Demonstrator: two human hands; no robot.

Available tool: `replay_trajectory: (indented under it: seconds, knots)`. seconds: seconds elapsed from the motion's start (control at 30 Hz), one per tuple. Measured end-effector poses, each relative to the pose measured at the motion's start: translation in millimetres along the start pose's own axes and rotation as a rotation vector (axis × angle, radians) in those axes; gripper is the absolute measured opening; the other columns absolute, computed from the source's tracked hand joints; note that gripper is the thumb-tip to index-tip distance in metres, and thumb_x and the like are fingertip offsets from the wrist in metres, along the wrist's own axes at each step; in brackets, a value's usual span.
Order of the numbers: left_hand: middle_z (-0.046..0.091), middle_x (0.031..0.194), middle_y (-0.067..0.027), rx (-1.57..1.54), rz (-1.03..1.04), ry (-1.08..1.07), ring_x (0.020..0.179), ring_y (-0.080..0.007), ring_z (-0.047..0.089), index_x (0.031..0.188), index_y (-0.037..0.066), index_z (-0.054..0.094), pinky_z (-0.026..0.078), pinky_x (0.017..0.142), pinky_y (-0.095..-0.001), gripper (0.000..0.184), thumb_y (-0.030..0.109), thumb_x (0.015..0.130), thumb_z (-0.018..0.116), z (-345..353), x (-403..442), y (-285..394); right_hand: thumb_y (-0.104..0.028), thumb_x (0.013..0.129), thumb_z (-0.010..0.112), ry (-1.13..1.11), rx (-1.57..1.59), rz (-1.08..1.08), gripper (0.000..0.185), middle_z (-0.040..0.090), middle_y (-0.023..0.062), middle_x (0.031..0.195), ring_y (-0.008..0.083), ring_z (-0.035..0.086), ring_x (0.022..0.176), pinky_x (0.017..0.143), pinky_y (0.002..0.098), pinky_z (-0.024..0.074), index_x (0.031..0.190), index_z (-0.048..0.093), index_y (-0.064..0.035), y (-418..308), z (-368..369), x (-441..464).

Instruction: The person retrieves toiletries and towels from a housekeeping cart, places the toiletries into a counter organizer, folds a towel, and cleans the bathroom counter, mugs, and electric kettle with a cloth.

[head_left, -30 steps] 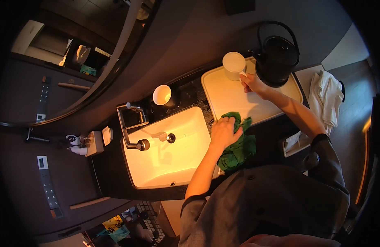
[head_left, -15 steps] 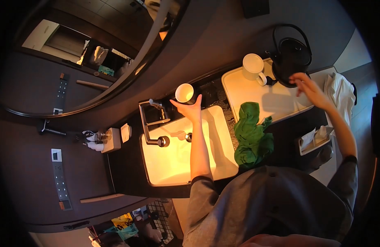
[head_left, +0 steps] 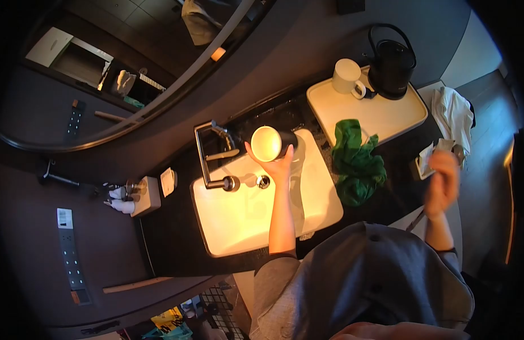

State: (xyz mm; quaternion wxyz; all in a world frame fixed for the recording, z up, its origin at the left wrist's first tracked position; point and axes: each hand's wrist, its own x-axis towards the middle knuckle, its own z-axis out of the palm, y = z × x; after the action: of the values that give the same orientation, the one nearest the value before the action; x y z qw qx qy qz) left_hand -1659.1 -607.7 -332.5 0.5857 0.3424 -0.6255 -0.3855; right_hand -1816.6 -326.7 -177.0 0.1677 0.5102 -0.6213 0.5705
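A cup [head_left: 266, 144], dark outside and pale inside, is gripped in my left hand [head_left: 277, 168] over the back of the white sink [head_left: 245, 221]. My right hand [head_left: 442, 184] is blurred, near the tissue box at the counter's right front; its fingers are smeared by motion. A crumpled green cloth [head_left: 358, 164] lies on the dark counter between the sink and the tray. On the cream tray [head_left: 381, 122] stand a white mug [head_left: 347, 77] and a black kettle [head_left: 391, 68].
A black and chrome faucet [head_left: 204, 156] reaches over the sink's left part. Left of it are a soap dish [head_left: 168, 182] and a box of toiletries [head_left: 147, 197]. A white cloth [head_left: 453, 116] lies right of the tray, beyond the tissue box [head_left: 425, 164].
My left hand left the green cloth, took hold of the cup and brought it over the sink. My right hand let go of the mug and moved toward me, to the right front.
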Motion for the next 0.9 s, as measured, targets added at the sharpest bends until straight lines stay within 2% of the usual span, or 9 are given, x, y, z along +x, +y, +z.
replay_trajectory:
  seconds: [0.1, 0.23, 0.3, 0.5, 0.53, 0.6, 0.7, 0.77, 0.9]
  knots:
    - [0.047, 0.114, -0.0058, -0.847, -0.706, 0.121, 0.104, -0.0211, 0.045, 0.12, 0.007, 0.038, 0.035, 0.092, -0.0337, 0.062, 0.033, 0.07, 0.063, -24, -35, -20, -0.006, 0.083, 0.044, -0.046, 0.721, 0.701, 0.013, 0.052, 0.007, 0.09, 0.0122, 0.05, 0.083, 0.077, 0.023, 0.039, 0.092, 0.05, 0.0017, 7, 71, -14]
    - [0.053, 0.105, -0.0049, -1.281, -1.231, 0.168, 0.096, -0.0232, 0.05, 0.103, 0.014, 0.051, 0.042, 0.079, -0.0426, 0.05, 0.053, 0.072, 0.049, -55, -62, 19, -0.01, 0.083, 0.047, -0.45, 0.748, 0.886, 0.015, 0.053, 0.0024, 0.089, 0.009, 0.05, 0.081, 0.07, 0.0209, 0.0409, 0.095, 0.051, -0.0021, 35, 144, -46]
    - [0.053, 0.104, -0.0054, -1.292, -1.245, 0.151, 0.096, -0.0242, 0.049, 0.104, 0.014, 0.051, 0.041, 0.08, -0.043, 0.053, 0.056, 0.071, 0.047, -62, -76, 6, -0.009, 0.082, 0.05, -0.54, 0.614, 0.795, 0.019, 0.052, 0.0007, 0.093, 0.008, 0.049, 0.081, 0.07, 0.0217, 0.0406, 0.1, 0.05, -0.0042, 48, 181, -78]
    - [0.051, 0.111, -0.0079, -1.16, -1.314, 0.034, 0.102, -0.0255, 0.047, 0.109, 0.013, 0.049, 0.039, 0.084, -0.0435, 0.056, 0.055, 0.07, 0.05, -76, -87, 3, -0.022, 0.077, 0.057, -0.663, 0.589, 1.456, 0.047, 0.048, 0.0091, 0.108, 0.0157, 0.048, 0.091, 0.072, 0.0293, 0.0428, 0.118, 0.041, -0.0054, 42, 222, -104]
    - [0.05, 0.112, -0.0099, -1.203, -1.205, -0.142, 0.102, -0.026, 0.048, 0.111, 0.011, 0.047, 0.039, 0.086, -0.0427, 0.059, 0.052, 0.07, 0.053, -75, -83, 11, -0.022, 0.077, 0.056, -0.823, 0.524, 1.082, 0.044, 0.048, 0.009, 0.109, 0.0156, 0.048, 0.092, 0.073, 0.0306, 0.0428, 0.116, 0.043, -0.005, 57, 225, -119]
    - [0.05, 0.112, -0.014, -1.169, -1.041, -0.398, 0.102, -0.0271, 0.049, 0.116, 0.005, 0.043, 0.039, 0.089, -0.0412, 0.065, 0.048, 0.068, 0.058, -75, -81, 17, -0.022, 0.077, 0.055, -0.85, 0.63, 0.797, 0.034, 0.049, 0.0085, 0.1, 0.0171, 0.049, 0.086, 0.072, 0.0315, 0.0428, 0.104, 0.047, -0.0036, 77, 222, -146]
    - [0.048, 0.112, -0.0177, -1.029, -0.939, -0.723, 0.102, -0.0276, 0.049, 0.119, -0.001, 0.036, 0.04, 0.09, -0.0385, 0.078, 0.043, 0.062, 0.067, -68, -75, 36, -0.024, 0.078, 0.054, -0.551, 1.155, 1.215, 0.022, 0.052, 0.0069, 0.08, 0.019, 0.053, 0.071, 0.068, 0.0312, 0.0428, 0.085, 0.052, -0.0036, 52, 184, -115]
    - [0.044, 0.118, -0.0152, -1.037, -0.911, -0.943, 0.106, -0.025, 0.047, 0.126, 0.001, 0.029, 0.037, 0.092, -0.0356, 0.09, 0.04, 0.057, 0.071, -52, -77, 47, -0.028, 0.078, 0.054, -0.406, 1.457, 1.762, 0.02, 0.053, 0.0053, 0.078, 0.0166, 0.053, 0.072, 0.068, 0.0324, 0.0426, 0.082, 0.052, -0.0077, 41, 156, -99]
    - [0.042, 0.121, -0.0105, -0.751, -0.734, -1.178, 0.116, -0.0211, 0.036, 0.129, 0.003, 0.027, 0.029, 0.095, -0.0342, 0.093, 0.034, 0.055, 0.073, -16, -89, 74, -0.037, 0.081, 0.049, -0.008, 1.251, 1.829, 0.032, 0.059, 0.0064, 0.079, 0.0177, 0.056, 0.077, 0.074, 0.0323, 0.0447, 0.092, 0.054, -0.0083, 30, 113, -97]
